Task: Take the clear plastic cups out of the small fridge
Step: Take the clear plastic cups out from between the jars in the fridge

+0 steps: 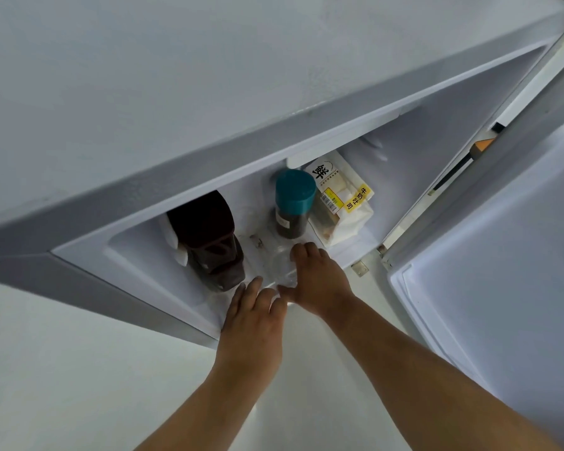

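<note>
Teal-capped jar [293, 203], dark maroon jug [209, 239], yellow-labelled white bag [342, 203], white fridge [144, 249].

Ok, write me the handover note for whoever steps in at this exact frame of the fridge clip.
Right hand: curled round a clear plastic cup on the fridge floor, thumb on the near side; not lifted.
Left hand: open, at the fridge's front edge beside the cup, holding nothing.
The cup stands between the dark jug and the teal-lidded jar; a bread bag is behind to the right. Door open.
Done: nothing visibly out.
Left: lift this cup out; whether others remain is unclear.
</note>
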### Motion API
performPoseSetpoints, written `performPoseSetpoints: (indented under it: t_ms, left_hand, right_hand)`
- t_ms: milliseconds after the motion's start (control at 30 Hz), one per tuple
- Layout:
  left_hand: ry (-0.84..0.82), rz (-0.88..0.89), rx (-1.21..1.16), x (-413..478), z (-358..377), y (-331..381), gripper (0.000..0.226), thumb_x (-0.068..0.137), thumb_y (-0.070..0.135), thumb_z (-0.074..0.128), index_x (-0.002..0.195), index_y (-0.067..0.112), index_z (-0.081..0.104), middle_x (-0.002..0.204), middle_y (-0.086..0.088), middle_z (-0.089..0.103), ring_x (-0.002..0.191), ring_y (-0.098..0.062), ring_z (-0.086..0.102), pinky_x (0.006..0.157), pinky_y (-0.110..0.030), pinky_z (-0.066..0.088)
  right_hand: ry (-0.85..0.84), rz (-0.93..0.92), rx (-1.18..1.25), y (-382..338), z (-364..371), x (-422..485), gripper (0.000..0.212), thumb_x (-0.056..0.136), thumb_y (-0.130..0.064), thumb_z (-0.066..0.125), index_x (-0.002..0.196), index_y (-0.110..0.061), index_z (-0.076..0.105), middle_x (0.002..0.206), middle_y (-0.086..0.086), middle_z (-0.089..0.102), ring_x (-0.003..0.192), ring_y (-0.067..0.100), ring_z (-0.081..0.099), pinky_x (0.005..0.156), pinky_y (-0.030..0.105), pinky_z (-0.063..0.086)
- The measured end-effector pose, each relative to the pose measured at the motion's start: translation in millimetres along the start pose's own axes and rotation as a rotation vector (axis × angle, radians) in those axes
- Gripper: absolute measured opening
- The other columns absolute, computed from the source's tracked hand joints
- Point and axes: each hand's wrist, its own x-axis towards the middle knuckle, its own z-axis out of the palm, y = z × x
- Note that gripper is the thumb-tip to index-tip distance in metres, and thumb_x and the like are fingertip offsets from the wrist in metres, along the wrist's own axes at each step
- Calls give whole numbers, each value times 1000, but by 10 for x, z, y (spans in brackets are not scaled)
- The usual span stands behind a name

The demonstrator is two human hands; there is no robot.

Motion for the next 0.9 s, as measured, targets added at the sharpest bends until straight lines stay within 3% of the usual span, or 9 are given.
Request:
performPoseSetpoints:
  t_ms: [133,233,333,400,533,633,700,767,900]
  left_hand:
    - [-20,4,65,45,108,-74,38,68,9,78,105,17,72,129,-7,69,144,-34,42,122,-53,27]
    - [-49,-16,128,196,201,-186,37,70,14,74,107,18,72,127,-7,69,147,-35,36,123,-56,22]
    - [-71,-15,151,164,240,-235,34,70,16,72,105,17,71,122,-8,71,147,-37,34,123,-57,19]
    - [-60,-4,160,129,255,-180,34,70,15,72,104,16,73,120,-8,71,146,-37,36,122,-57,21]
    - [-12,10,139,82,143,-43,28,74,15,65,100,16,73,119,-7,72,143,-37,36,124,-56,18]
    - [-25,15,151,71,124,10,31,78,16,58,106,16,72,126,-7,69,147,-38,29,124,-56,13]
    - [-17,19,167,55,125,35,33,81,18,57,110,16,71,127,-6,67,150,-38,25,125,-56,8]
    - [-20,26,149,41,112,69,29,81,18,58,107,16,71,124,-5,67,151,-37,26,125,-56,10]
    - [-14,42,136,46,139,55,26,80,17,60,103,16,71,119,-6,69,150,-37,28,124,-56,14]
  right_hand:
    - [63,22,15,18,30,-17,76,66,-62,82,124,-23,52,115,-1,59,95,22,58,76,30,51]
    - [17,42,-4,-6,136,131,77,71,-62,79,130,-22,51,118,0,59,99,22,56,80,31,50]
    - [-46,64,-68,-137,86,147,90,69,-68,79,137,-20,48,125,2,58,106,25,55,88,36,51]
    - [24,49,-113,-235,-22,157,88,69,-67,79,135,-16,51,121,6,61,103,28,58,85,40,53]
    - [184,-240,4,-539,-332,338,45,86,-26,70,126,-9,60,116,11,65,93,34,65,69,39,55]
    - [34,-347,-18,-669,-430,618,61,90,-11,59,149,-10,41,146,14,48,100,37,64,71,48,57]
    - [0,-313,-53,-739,-412,719,73,87,-8,63,153,-13,34,152,13,39,99,36,64,70,49,58]
    - [40,-286,-91,-756,-373,774,73,87,-9,67,152,-13,35,149,13,40,98,35,64,68,49,59]
    - [52,-272,-177,-766,-401,772,35,91,-8,57,126,-8,57,118,14,54,92,34,62,58,41,47]
